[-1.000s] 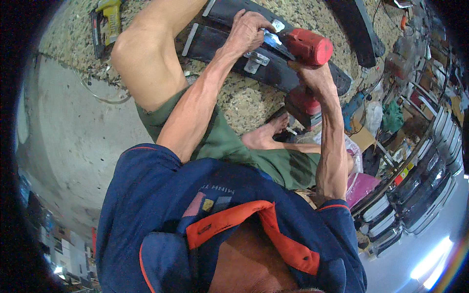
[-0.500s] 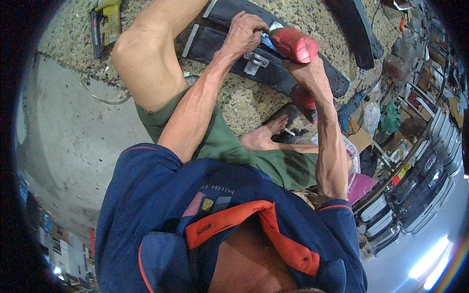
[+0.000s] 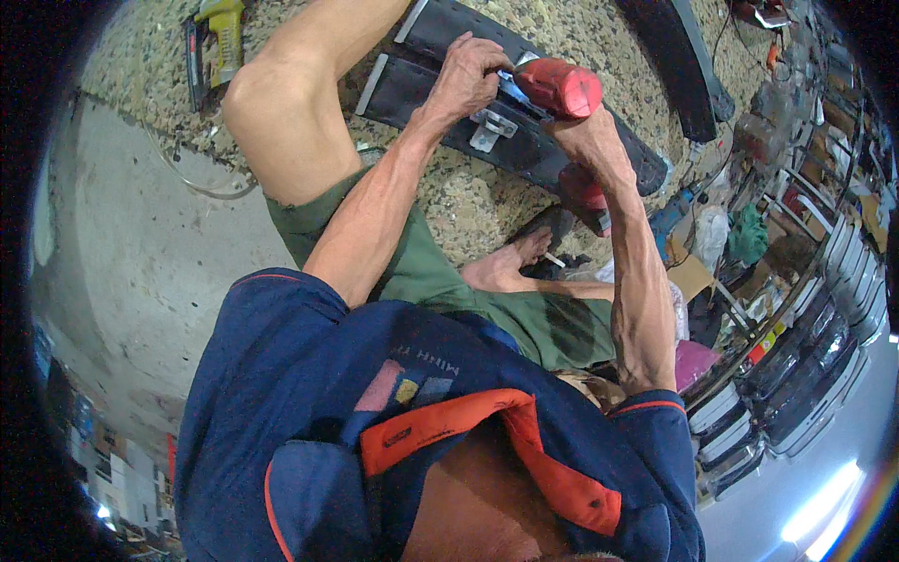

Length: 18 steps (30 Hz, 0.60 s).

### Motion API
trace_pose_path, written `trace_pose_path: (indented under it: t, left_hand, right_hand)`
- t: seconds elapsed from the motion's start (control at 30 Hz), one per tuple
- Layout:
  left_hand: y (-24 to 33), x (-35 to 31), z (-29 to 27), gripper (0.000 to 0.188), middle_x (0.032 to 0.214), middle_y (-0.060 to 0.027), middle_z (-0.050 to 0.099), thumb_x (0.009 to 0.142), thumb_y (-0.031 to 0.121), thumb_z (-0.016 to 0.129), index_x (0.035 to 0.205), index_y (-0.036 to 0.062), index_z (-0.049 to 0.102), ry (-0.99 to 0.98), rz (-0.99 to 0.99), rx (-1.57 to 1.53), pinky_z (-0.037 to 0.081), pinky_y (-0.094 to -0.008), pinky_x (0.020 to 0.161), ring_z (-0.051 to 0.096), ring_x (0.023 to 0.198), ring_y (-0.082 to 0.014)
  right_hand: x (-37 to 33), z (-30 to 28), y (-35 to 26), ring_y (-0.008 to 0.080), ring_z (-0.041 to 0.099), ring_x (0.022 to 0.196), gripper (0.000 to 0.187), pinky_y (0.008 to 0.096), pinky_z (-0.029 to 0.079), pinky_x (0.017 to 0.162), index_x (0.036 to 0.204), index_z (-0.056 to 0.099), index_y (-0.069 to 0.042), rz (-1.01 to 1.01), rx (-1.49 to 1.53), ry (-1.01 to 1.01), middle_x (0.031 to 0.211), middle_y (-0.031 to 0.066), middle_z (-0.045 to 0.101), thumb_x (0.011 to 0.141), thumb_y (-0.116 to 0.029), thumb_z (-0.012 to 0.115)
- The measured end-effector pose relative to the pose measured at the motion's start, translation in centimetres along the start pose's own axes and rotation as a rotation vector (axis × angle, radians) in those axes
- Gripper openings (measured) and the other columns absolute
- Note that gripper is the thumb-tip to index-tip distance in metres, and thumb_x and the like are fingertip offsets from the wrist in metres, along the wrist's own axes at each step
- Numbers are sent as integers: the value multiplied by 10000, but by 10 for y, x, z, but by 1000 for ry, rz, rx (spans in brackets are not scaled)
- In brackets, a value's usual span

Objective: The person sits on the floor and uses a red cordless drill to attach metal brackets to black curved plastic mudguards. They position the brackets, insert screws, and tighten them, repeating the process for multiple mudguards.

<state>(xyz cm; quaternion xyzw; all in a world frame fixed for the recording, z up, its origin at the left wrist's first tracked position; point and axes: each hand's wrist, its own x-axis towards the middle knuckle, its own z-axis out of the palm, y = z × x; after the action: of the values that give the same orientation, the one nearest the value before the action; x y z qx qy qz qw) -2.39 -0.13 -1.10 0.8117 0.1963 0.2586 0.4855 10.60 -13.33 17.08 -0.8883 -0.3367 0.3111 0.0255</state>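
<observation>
In my right hand (image 3: 582,139) is a red cordless drill (image 3: 562,86), its body level above two long black panels and its nose toward my left hand. My left hand (image 3: 466,77) rests over the panels with its fingers bent together by the drill's nose; whatever they pinch is too small to make out. The nearer black panel (image 3: 398,92) has a pale end strip and carries a metal bracket (image 3: 491,129). Beyond it lies the other black panel (image 3: 449,30), side by side with the first. A bright patch shows under the drill's nose, partly hidden.
A yellow-green tool (image 3: 223,42) lies on the speckled floor at the far left. Another curved black panel (image 3: 679,70) is at the far right. To the right are a blue power tool (image 3: 676,220), bags, cables and a rack of stacked panels (image 3: 810,351). My bare foot (image 3: 510,260) is close by.
The view has shifted slightly. Both hands and the drill keep nearly the same place over the panels, with no clear change in grip.
</observation>
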Motion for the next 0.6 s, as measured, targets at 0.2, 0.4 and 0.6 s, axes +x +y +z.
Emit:
trace_pose_path:
  t: [0.2, 0.4, 0.6]
  left_hand:
    - [-1, -4, -2, 331, 1172, -113, 779, 791, -16, 651, 1069, 89, 797, -5, -14, -46, 348, -597, 1252, 682, 1255, -310]
    - [22, 6, -3, 239, 1131, -105, 794, 842, 93, 817, 1081, 78, 809, -14, 30, 96, 424, -561, 1182, 707, 1203, -314]
    - [114, 46, -23, 235, 1091, -121, 797, 848, 47, 844, 1082, 57, 819, 67, 59, -121, 567, -388, 987, 748, 1079, -307]
  right_hand:
    - [12, 9, 14, 444, 759, 1004, 301, 506, 621, 843, 1036, 785, -38, -95, -79, -10, 1012, 254, 780, 831, -257, 771]
    - [8, 4, 31, 464, 769, 948, 326, 517, 632, 833, 956, 781, 31, -43, -71, 1, 945, 312, 763, 796, -253, 799]
    - [-37, -70, 72, 259, 746, 1067, 467, 397, 591, 958, 1277, 722, -71, -498, 394, 57, 1169, 110, 796, 849, -187, 869]
